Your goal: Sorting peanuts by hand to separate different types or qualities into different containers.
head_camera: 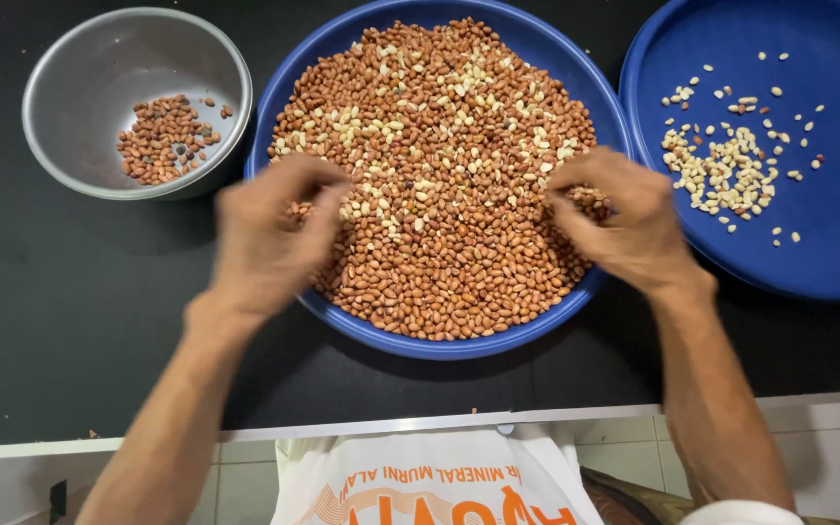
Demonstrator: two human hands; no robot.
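- Bare black table lies open below the left hand.
- A metal bowl blocks the upper left.
- Right of the right hand, a blue plate crowds the blue tray's rim.

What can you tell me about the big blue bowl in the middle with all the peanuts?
The middle blue bowl is round, wide and shallow, and looks like plastic. It sits flat on a black table, between a metal bowl and another blue tray. It is piled with peanuts, mostly reddish-brown with skins, with pale skinless ones scattered near the top. The left hand and right hand both reach in, fingers touching the nuts.
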